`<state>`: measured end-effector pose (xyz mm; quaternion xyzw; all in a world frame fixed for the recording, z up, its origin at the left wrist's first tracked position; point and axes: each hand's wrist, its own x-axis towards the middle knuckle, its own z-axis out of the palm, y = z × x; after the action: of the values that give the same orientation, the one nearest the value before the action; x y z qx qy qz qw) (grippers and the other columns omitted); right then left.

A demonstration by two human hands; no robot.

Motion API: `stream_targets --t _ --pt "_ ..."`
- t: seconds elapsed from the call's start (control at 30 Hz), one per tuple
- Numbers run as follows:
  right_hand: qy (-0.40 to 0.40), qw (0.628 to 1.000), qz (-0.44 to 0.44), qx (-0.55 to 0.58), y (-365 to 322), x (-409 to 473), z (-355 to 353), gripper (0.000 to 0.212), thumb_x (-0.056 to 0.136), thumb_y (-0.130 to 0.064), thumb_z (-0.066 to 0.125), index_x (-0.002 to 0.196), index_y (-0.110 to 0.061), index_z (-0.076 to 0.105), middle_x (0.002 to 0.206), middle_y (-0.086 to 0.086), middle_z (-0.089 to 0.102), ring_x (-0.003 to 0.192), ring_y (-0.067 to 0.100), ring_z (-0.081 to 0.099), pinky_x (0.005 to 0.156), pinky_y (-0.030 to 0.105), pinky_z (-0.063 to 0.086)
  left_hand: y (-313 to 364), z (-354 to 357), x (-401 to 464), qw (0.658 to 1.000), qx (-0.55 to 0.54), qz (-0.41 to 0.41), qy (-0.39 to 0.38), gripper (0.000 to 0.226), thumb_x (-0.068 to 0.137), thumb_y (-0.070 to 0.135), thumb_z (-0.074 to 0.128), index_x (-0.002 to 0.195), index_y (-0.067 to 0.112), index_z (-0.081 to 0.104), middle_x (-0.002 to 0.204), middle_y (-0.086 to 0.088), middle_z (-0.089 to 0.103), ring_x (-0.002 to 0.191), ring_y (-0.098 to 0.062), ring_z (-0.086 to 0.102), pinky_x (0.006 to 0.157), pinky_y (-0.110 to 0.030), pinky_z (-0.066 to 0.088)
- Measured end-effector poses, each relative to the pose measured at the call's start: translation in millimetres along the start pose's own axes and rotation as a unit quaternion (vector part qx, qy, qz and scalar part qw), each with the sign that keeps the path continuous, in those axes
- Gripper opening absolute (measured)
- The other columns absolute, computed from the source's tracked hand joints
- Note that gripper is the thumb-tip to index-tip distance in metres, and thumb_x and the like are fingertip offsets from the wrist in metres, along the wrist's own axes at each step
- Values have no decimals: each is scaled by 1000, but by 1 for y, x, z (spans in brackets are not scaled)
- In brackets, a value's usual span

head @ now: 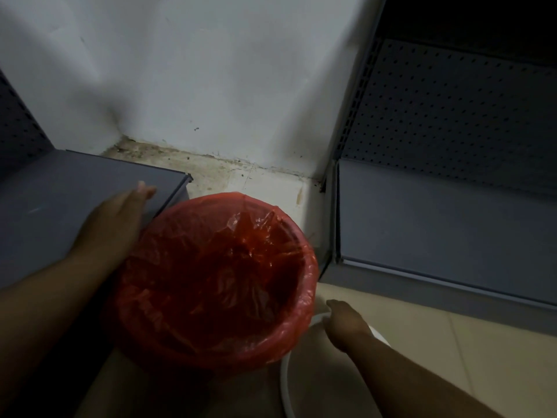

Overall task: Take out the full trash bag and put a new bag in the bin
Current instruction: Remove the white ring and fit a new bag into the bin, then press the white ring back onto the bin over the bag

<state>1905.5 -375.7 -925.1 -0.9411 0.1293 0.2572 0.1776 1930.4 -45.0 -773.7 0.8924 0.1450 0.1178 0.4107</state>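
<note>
No brand, label or writing can be read anywhere; the picture is dim and a little blurred.

The round bin (297,300) stands upright on the floor, its mouth open toward the camera, so its long axis runs up and down. A thin red plastic bag (217,276) lines it, and the edge of the bag is folded outward over the rim all around. The inside of the bag is wrinkled, and I cannot tell if something lies at the bottom.

The left hand (117,218) is at the left side of the bin, against the folded edge of the bag. Its fingers are stretched out flat and together, and they hold nothing. The right hand (345,322) is at the right side of the bin, low and near the rim. Its fingers are curled down on a white curved object (284,381) which lies just beside the bin on that side; I cannot tell if they really close around it.

Left of the bin, a grey metal shelf (90,188) touches it or almost touches it. Right of the bin stands another grey shelf with a perforated back panel (452,212). Behind the bin is a white wall (196,70), with dirty marks where it meets the pale tiled floor (497,357).
</note>
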Motion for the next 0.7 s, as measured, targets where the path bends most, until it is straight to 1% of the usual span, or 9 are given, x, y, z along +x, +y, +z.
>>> stream_targets --t 0.1,0.17,0.27,0.33,0.43,0.47,0.5,0.6,0.7 --pt "-32 996 -35 -80 10 10 13 60 94 -11 40 150 -13 18 154 8 29 137 24 35 114 36 31 -1 2 -1 1000 15 12 0 50 98 40 20 128 17 53 138 -13 50 127 -31 43 103 -41 31" --pt "-31 986 -76 -146 13 15 15 64 94 -11 40 151 -15 11 158 6 20 141 25 28 115 36 28 -6 4 2 999 28 16 3 54 95 46 17 127 21 53 137 -13 51 127 -30 44 103 -42 31" --pt "-21 974 -113 -193 11 23 18 55 94 -16 46 145 -14 26 149 8 36 134 25 39 111 36 32 -14 5 6 999 34 -6 0 58 92 54 16 126 25 54 137 -10 51 127 -28 43 104 -44 31" --pt "-34 971 -124 -202 10 30 22 44 93 -20 47 137 -15 41 140 8 47 126 25 46 105 35 37 -19 4 7 999 35 -6 -7 70 80 71 14 121 33 56 135 -9 52 126 -26 45 103 -44 32" --pt "-48 967 -126 -216 7 37 25 37 94 -22 47 130 -14 48 132 10 52 120 26 52 101 35 41 -21 2 3 1000 19 -2 -7 61 61 91 14 91 61 57 131 -3 56 122 -18 48 101 -43 36" --pt "-52 965 -130 -224 6 38 25 36 94 -20 47 129 -12 47 131 11 53 119 26 53 100 36 42 -22 2 2 1000 14 1 -5 61 60 92 14 91 61 57 130 -1 56 121 -17 48 101 -42 36" --pt "-55 963 -131 -229 6 39 25 35 95 -18 46 129 -11 47 130 12 54 118 26 54 99 36 43 -24 3 1 1000 15 4 -1 68 62 91 15 100 55 59 130 0 56 121 -17 49 101 -40 36" --pt "-72 957 -133 -247 5 36 20 35 97 -15 42 130 -6 47 131 15 55 118 29 55 99 36 43 -28 6 1 999 54 -2 5 81 71 78 17 122 29 57 132 -2 56 123 -20 48 102 -37 33" --pt "-92 955 -161 -233 1 30 7 39 100 -18 34 136 -6 42 140 16 48 127 30 48 105 36 37 -28 5 0 999 45 2 -9 82 70 79 19 123 28 56 134 -2 55 125 -20 48 106 -42 34"
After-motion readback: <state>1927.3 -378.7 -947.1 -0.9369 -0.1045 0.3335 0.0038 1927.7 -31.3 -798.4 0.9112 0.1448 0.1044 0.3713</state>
